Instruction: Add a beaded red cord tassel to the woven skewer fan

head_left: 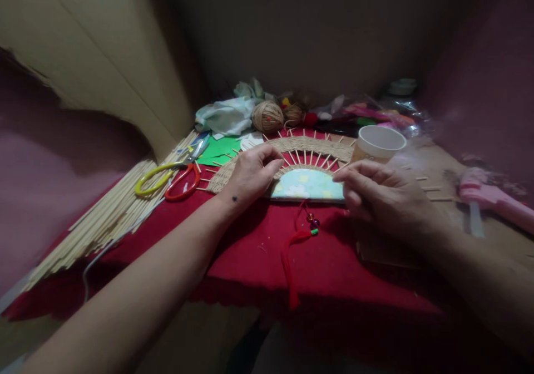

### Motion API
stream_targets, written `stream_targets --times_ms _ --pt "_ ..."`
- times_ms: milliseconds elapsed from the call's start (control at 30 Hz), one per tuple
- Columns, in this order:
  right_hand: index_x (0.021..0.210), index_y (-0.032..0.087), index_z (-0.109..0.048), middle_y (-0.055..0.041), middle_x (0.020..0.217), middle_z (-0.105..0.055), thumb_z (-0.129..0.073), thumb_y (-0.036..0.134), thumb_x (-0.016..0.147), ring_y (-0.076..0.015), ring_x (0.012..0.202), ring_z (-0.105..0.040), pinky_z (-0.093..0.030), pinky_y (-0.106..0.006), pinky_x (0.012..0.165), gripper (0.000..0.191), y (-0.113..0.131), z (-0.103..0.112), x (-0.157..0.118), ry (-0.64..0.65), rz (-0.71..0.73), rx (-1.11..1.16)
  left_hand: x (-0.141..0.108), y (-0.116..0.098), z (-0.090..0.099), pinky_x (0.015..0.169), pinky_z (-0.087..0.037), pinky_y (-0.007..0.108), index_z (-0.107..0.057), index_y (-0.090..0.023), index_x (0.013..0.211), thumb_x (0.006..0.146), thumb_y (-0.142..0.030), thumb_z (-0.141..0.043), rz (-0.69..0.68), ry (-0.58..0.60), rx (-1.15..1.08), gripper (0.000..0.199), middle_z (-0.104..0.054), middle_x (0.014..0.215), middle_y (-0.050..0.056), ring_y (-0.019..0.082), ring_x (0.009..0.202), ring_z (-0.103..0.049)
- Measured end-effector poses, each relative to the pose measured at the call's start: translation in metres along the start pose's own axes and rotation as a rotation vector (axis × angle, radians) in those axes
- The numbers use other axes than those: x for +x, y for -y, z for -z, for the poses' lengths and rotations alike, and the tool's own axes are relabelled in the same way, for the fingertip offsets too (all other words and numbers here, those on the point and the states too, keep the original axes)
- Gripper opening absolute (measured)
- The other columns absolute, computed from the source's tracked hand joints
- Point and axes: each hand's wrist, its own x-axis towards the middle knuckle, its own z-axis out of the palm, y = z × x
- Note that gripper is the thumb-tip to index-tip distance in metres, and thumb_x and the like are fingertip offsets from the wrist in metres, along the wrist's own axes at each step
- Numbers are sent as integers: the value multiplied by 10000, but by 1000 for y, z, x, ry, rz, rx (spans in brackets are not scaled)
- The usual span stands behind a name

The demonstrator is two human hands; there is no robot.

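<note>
A woven fan (308,147) of twine and thin sticks lies on the red cloth, with a pale blue patterned half-round piece (308,185) at its base. My left hand (255,171) rests over the fan's left part, thumb and forefinger together near the sticks. At the right end of the blue piece is my right hand (371,190), its fingers pinched; what lies between the fingertips of either hand is too small to tell. A red tassel (290,268) with beads (312,221) hangs from the fan's lower edge onto the cloth.
Scissors with yellow and red handles (182,187) lie left beside a bundle of thin sticks (108,212). Behind are green paper (219,150), a twine ball (267,117) and plastic bags. A cup (380,143), cardboard (442,165) and a pink glue gun (496,198) are at right.
</note>
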Motion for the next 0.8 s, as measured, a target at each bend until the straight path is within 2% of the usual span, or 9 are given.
stream_targets --times_ms 167,267,333,400,467,567,700,800 --pt "770 199 -600 77 396 -390 -561 387 882 -63 332 -310 -196 -203 324 222 -1 -1 -2 15 30 -4 -2 -9 3 556 -384 244 -671 -149 713 791 -207 -570 9 60 25 140 -631 678 19 126 623 -523" --pt "551 199 -511 49 377 -382 -540 443 880 -69 347 -301 -195 -226 342 411 2 0 -3 14 55 -109 -2 -13 6 521 -358 238 -657 -150 641 794 -263 -593 16 62 14 201 -577 589 -6 111 561 -479" --pt "470 203 -445 24 387 -410 -516 467 886 -73 365 -319 -223 -239 365 498 5 1 -3 2 78 -220 -3 -14 8 502 -340 235 -633 -153 587 796 -299 -602 9 75 1 257 -529 538 -24 99 523 -448" --pt "516 205 -485 22 412 -443 -519 443 889 -82 388 -350 -261 -243 394 443 6 1 -3 -19 109 -268 -3 -14 10 494 -330 232 -630 -155 584 804 -315 -601 -9 120 -15 274 -504 523 -33 91 507 -432" --pt "634 209 -546 28 455 -483 -534 387 888 -91 418 -393 -300 -245 427 310 4 1 -2 -39 148 -263 -2 -13 12 494 -328 230 -645 -154 617 813 -313 -594 -29 161 -25 257 -499 536 -35 89 510 -427" --pt "768 218 -569 36 501 -515 -544 309 881 -98 438 -436 -336 -249 444 147 0 0 -1 -41 182 -219 -1 -10 14 508 -338 234 -638 -148 630 814 -282 -583 -40 151 -17 235 -509 571 -24 96 538 -438" --pt "815 212 -556 27 554 -547 -575 260 848 -110 480 -496 -380 -255 464 61 0 -3 -1 -1 157 -167 -1 -8 14 590 -397 248 -666 -151 726 759 -168 -594 -44 180 -15 81 -611 694 1 119 637 -518" --pt "788 207 -533 35 536 -536 -569 261 856 -96 444 -469 -356 -240 439 94 3 -6 -4 20 109 -192 -3 -9 11 621 -416 253 -688 -157 768 724 -121 -601 -30 259 10 104 -647 746 6 129 676 -552"
